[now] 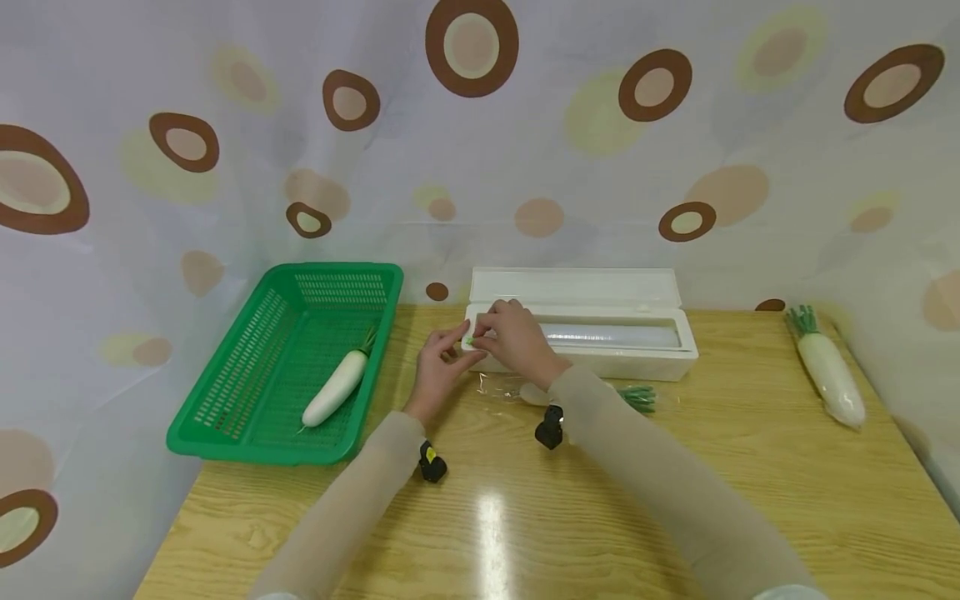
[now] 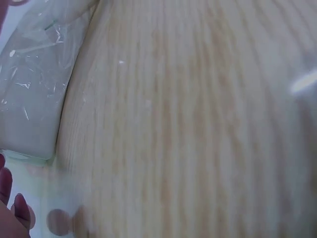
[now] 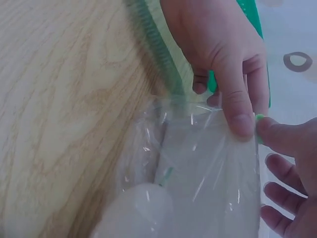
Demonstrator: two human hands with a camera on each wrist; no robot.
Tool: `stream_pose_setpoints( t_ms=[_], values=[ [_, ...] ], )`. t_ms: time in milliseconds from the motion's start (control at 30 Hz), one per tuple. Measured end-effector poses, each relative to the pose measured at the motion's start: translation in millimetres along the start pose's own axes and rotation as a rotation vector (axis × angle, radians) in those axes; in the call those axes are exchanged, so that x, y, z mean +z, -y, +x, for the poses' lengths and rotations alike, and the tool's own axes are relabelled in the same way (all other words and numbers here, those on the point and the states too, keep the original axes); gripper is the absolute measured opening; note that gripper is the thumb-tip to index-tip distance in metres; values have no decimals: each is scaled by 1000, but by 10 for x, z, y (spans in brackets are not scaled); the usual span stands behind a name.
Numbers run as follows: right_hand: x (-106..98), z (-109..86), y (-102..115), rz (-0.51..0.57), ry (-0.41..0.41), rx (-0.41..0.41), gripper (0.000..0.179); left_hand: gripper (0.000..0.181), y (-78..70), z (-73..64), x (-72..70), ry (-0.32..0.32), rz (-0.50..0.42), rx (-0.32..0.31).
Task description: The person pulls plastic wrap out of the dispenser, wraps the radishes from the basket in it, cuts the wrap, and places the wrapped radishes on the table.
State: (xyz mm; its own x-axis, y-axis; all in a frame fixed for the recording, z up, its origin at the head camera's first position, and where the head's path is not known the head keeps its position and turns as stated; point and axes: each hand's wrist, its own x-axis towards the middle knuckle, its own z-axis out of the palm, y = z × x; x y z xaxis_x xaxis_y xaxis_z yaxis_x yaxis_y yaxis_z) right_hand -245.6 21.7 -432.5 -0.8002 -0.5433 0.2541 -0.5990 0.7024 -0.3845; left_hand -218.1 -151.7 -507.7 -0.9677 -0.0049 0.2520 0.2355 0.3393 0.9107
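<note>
A white cling film box [image 1: 600,364] lies long side on, its lid [image 1: 573,287] raised, with a film roll [image 1: 611,336] inside. My left hand [image 1: 437,371] grips the box's left end, thumb on the front wall and index finger at the top. At the same end, my right hand [image 1: 517,337] pinches a small green slider [image 1: 468,341] on the box rim; in the right wrist view its thumb meets that slider. Clear film [image 3: 148,144] hangs down the box front over a white radish [image 1: 534,394], whose middle the right forearm hides. Its cut green stalks [image 1: 637,398] show past the sleeve.
A green plastic basket [image 1: 281,454] stands at the left with one white radish [image 1: 337,387] in it. Toward the right table edge lies a film-wrapped radish [image 1: 831,375]. A patterned curtain [image 1: 585,175] hangs behind the wooden table [image 1: 570,525].
</note>
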Motion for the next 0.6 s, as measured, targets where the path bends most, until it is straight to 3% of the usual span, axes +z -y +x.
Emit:
stream_pose_setpoints(
  t_ms=[300,600],
  values=[
    [-84,-18,-24,-55,33,-12,11,56,-18,-15,-28,11,81,13],
    [-125,-59,-120,-81,60,-20,12,58,-12,-7,-26,9,102,9]
  ],
)
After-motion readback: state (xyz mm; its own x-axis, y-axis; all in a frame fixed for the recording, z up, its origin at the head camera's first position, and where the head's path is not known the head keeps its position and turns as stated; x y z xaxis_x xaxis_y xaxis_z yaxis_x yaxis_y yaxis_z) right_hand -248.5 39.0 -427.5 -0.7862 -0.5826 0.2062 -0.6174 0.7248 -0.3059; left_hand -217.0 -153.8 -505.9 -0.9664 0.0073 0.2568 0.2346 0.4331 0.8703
